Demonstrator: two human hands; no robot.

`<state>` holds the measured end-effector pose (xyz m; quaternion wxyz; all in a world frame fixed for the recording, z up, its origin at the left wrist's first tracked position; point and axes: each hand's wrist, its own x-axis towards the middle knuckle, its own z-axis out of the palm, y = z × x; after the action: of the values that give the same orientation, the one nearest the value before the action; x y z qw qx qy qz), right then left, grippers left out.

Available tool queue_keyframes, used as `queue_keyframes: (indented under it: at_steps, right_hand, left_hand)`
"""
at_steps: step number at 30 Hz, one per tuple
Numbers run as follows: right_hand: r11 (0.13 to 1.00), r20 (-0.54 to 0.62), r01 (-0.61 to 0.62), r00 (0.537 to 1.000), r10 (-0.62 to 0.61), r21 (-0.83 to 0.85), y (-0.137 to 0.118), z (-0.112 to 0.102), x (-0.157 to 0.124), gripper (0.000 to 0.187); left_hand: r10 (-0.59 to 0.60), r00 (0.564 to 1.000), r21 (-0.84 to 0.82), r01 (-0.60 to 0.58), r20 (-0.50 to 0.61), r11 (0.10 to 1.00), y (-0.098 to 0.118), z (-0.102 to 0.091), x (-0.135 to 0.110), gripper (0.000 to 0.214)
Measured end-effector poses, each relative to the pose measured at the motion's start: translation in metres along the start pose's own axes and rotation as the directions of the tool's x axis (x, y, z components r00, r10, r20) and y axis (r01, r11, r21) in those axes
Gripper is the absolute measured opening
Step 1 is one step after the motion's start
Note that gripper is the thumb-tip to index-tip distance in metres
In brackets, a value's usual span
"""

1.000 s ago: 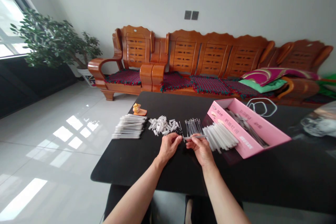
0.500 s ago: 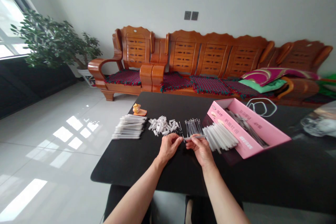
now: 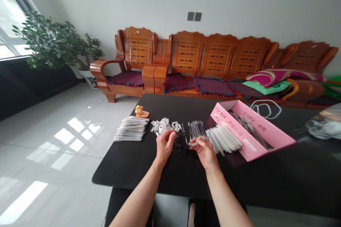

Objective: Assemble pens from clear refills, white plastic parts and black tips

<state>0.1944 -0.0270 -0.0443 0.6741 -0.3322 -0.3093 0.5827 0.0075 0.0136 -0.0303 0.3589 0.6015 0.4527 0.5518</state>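
My right hand (image 3: 204, 149) is closed on a clear pen barrel (image 3: 200, 141) and holds it just above the black table (image 3: 266, 181). My left hand (image 3: 165, 142) has its fingers curled at the near edge of the pile of white caps (image 3: 163, 126), beside a small heap of black tips (image 3: 179, 139); I cannot make out whether it holds one. Thin refills (image 3: 196, 128) lie behind my right hand, and a pile of clear barrels (image 3: 225, 137) lies to its right.
A stack of assembled pens (image 3: 131, 128) lies at the table's left. A pink box (image 3: 253, 127) with more parts stands at the right. A small orange figure (image 3: 140, 111) sits at the back left. A wooden sofa (image 3: 213, 64) and a plant (image 3: 50, 40) stand beyond.
My left hand has left the pen barrel and moved left and away to the white caps, uncovering the black tips. My right hand still holds the barrel, now tilted.
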Motion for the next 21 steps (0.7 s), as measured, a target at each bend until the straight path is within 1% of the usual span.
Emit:
queue_keyframes:
  at_steps: [1, 2, 3, 4, 5, 7, 9, 11, 13, 15, 17, 18, 20, 21]
  right_hand:
    - [1.0, 0.019, 0.0, 1.0, 0.001, -0.004, 0.0, 0.0, -0.001, 0.011]
    - [1.0, 0.035, -0.006, 0.999, 0.006, -0.015, -0.001, 0.0, -0.001, 0.011]
    - [1.0, 0.046, -0.014, 0.999, 0.015, -0.027, -0.001, 0.0, -0.002, 0.011]
    - [0.999, 0.053, -0.022, 0.998, 0.024, -0.038, -0.001, 0.0, -0.002, 0.011]
    - [0.999, 0.058, -0.026, 0.998, 0.028, -0.048, -0.001, 0.001, -0.002, 0.011]
    - [0.998, 0.064, -0.025, 0.998, 0.029, -0.063, -0.001, 0.0, -0.002, 0.013]
    - [0.997, 0.067, -0.027, 0.997, 0.031, -0.072, 0.0, 0.0, -0.002, 0.017]
    - [0.997, 0.065, -0.044, 0.997, 0.049, -0.071, 0.001, -0.002, -0.001, 0.022]
    - [0.996, 0.07, -0.061, 0.995, 0.065, -0.062, 0.002, -0.004, -0.001, 0.024]
    - [0.996, 0.082, -0.064, 0.994, 0.069, -0.056, 0.004, -0.005, -0.001, 0.025]
    - [0.996, 0.095, -0.066, 0.993, 0.07, -0.053, 0.005, -0.006, -0.001, 0.024]
    - [0.996, 0.1, -0.069, 0.992, 0.074, -0.053, 0.005, -0.006, -0.001, 0.024]
    - [0.995, 0.109, -0.081, 0.99, 0.086, -0.051, 0.005, -0.006, -0.001, 0.024]
    - [0.995, 0.111, -0.086, 0.99, 0.091, -0.051, 0.005, -0.005, -0.001, 0.024]
  left_hand:
    - [-0.031, 0.993, -0.014, 0.03, -0.11, 0.999, -0.002, -0.006, 0.003, 0.034]
    - [-0.057, 0.975, -0.018, 0.054, -0.213, 0.998, -0.004, -0.012, 0.006, 0.034]
    - [-0.074, 0.952, -0.009, 0.075, -0.296, 0.997, -0.007, -0.018, 0.009, 0.033]
    - [-0.083, 0.931, 0.013, 0.093, -0.355, 0.996, -0.011, -0.024, 0.012, 0.032]
    - [-0.083, 0.917, 0.044, 0.109, -0.391, 0.993, -0.015, -0.029, 0.014, 0.031]
    - [-0.057, 0.91, 0.142, 0.125, -0.41, 0.982, -0.022, -0.036, 0.017, 0.027]
    - [0.003, 0.934, 0.28, 0.105, -0.358, 0.954, -0.027, -0.036, 0.018, 0.021]
    - [0.051, 0.968, 0.432, 0.062, -0.245, 0.9, -0.028, -0.033, 0.017, 0.016]
    - [0.054, 0.991, 0.56, 0.025, -0.123, 0.828, -0.027, -0.028, 0.014, 0.018]
    - [0.023, 0.999, 0.653, 0.008, -0.038, 0.757, -0.023, -0.025, 0.011, 0.022]
    - [-0.011, 1.0, 0.709, -0.002, 0.013, 0.706, -0.02, -0.023, 0.009, 0.022]
    - [-0.02, 0.999, 0.721, -0.007, 0.03, 0.693, -0.019, -0.023, 0.009, 0.021]
    - [-0.012, 0.999, 0.711, -0.016, 0.034, 0.703, -0.017, -0.024, 0.009, 0.017]
    - [0.006, 1.0, 0.685, -0.024, 0.028, 0.728, -0.017, -0.024, 0.009, 0.015]
